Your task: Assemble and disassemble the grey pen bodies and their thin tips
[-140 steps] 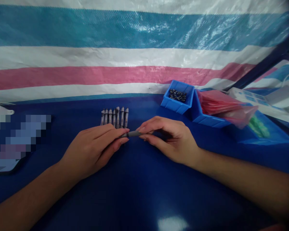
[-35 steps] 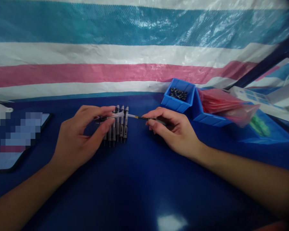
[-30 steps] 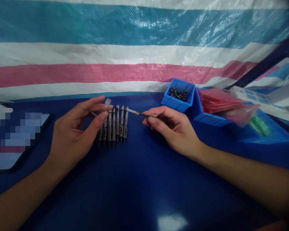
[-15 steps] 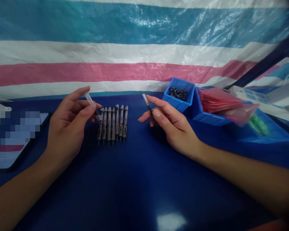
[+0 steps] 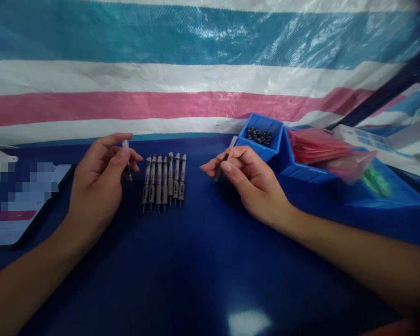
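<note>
While pinching a clear barrel (image 5: 125, 144) between thumb and half-curled fingers of the left hand (image 5: 96, 179), with its pale end toward twelve o'clock and its dark end toward six, grips a slim refill (image 5: 233, 142) in the right hand (image 5: 255, 184), with fingers drawn in close around it and its translucent end aimed at one o'clock. Has seven pens (image 5: 165, 179) lying side by side on the blue desk (image 5: 182, 261), at three o'clock of the left hand and nine o'clock of the right, apart from both. Has a blue bin (image 5: 260, 150) of small black parts (image 5: 259, 136) at twelve o'clock of the right hand and a second bin (image 5: 304, 172) of red bags (image 5: 324, 151) at two.
</note>
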Action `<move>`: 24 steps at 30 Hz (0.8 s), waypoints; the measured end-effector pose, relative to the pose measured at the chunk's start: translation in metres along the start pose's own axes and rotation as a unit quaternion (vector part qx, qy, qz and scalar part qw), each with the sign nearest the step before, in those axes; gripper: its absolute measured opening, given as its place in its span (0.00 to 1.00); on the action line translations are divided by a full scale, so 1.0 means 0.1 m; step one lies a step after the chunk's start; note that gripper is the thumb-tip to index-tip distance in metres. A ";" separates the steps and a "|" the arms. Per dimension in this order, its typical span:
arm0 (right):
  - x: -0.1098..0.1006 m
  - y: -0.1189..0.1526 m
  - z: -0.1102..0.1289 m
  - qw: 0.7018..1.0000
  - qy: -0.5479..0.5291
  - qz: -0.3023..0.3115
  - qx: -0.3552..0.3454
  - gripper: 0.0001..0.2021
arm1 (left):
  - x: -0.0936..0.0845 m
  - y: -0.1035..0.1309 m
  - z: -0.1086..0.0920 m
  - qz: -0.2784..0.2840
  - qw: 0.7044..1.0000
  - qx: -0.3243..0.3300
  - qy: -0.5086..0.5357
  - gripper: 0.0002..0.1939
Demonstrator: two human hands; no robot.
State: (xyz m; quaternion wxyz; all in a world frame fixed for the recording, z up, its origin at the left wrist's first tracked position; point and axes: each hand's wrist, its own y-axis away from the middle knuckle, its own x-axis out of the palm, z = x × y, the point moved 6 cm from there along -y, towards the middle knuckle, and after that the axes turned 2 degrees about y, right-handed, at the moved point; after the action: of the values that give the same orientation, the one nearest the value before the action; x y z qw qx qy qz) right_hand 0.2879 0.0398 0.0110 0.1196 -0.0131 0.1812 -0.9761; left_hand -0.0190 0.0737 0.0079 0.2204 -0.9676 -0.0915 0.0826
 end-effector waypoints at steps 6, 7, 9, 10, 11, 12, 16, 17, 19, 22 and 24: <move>-0.02 -0.02 0.02 0.999 -0.032 -0.023 0.004 0.11 | 0.05 0.03 -0.10 -0.009 1.000 -0.005 0.003 0.15; -0.03 -0.03 0.03 1.000 -0.016 -0.026 -0.004 0.11 | 0.06 0.03 -0.10 -0.010 1.000 -0.005 0.004 0.14; -0.05 -0.05 0.06 0.999 0.022 -0.041 -0.023 0.10 | 0.06 0.03 -0.10 -0.012 1.000 -0.009 0.008 0.14; -0.06 -0.05 0.07 0.998 0.035 -0.052 -0.029 0.10 | 0.06 0.03 -0.10 -0.011 1.000 -0.011 0.009 0.14; -0.08 -0.05 0.08 0.997 0.039 -0.063 -0.031 0.11 | 0.06 0.04 -0.10 -0.010 1.000 -0.012 0.008 0.13; -0.08 -0.05 0.08 0.997 0.035 -0.069 -0.027 0.12 | 0.06 0.04 -0.10 -0.009 1.000 -0.012 0.005 0.13; -0.07 -0.03 0.00 0.997 -0.025 -0.060 0.038 0.10 | 0.05 0.04 -0.11 -0.010 1.000 -0.001 -0.004 0.13; -0.06 -0.03 -0.02 0.997 -0.037 -0.057 0.049 0.11 | 0.05 0.05 -0.11 -0.009 1.000 0.000 -0.001 0.13; -0.06 -0.02 -0.04 0.996 -0.050 -0.057 0.054 0.11 | 0.06 0.05 -0.10 -0.007 1.000 -0.002 0.005 0.13; -0.07 -0.02 -0.05 0.995 -0.061 -0.056 0.047 0.10 | 0.05 0.04 -0.09 -0.009 1.000 -0.007 -0.005 0.13; -0.07 -0.03 -0.06 0.995 -0.067 -0.053 0.050 0.10 | 0.05 0.03 -0.09 -0.009 1.000 -0.002 -0.012 0.12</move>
State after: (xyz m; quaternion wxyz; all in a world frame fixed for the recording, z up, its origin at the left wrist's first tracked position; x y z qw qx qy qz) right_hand 0.2938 0.0466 0.0069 0.0798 -0.0824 0.1228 -0.9858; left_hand -0.0122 0.0677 0.0142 0.2183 -0.9660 -0.1033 0.0917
